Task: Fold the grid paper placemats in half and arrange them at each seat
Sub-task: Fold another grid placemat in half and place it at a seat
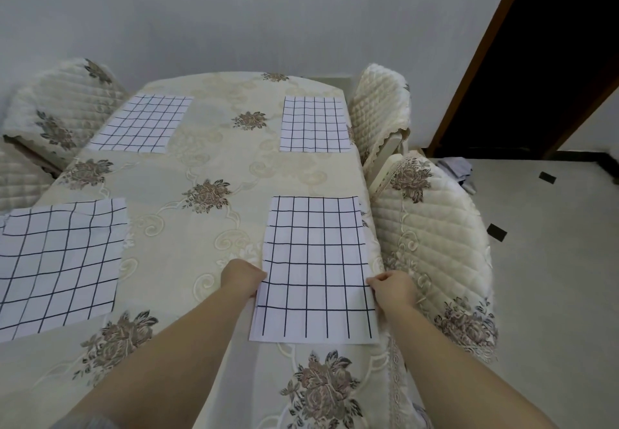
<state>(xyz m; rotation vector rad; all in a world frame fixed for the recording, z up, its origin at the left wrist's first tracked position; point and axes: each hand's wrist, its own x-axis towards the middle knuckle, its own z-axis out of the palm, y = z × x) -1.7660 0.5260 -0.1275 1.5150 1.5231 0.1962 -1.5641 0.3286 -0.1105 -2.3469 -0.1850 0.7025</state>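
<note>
**While the left hand and right hand pinch the near-right placemat, three more mats sit on the bench**

Since the head camera looks right down the bench, it's all pretty easy to see. Left hand is curled at that mat's left edge. Right hand is curled at its right edge with the thumb on top. So each one is gripping paper, not spread flat. The mat lies flat by the bench's right edge, next to the near quilted chair. A second layer peeks out along its sides, so it looks folded. The near-left placemat is a bit rumpled and runs off the left of the shot. The far-left placemat and far-right placemat lie flat near the far corners. A cream floral tablecloth covers the whole bench. There's a dark doorway at upper right.
</note>
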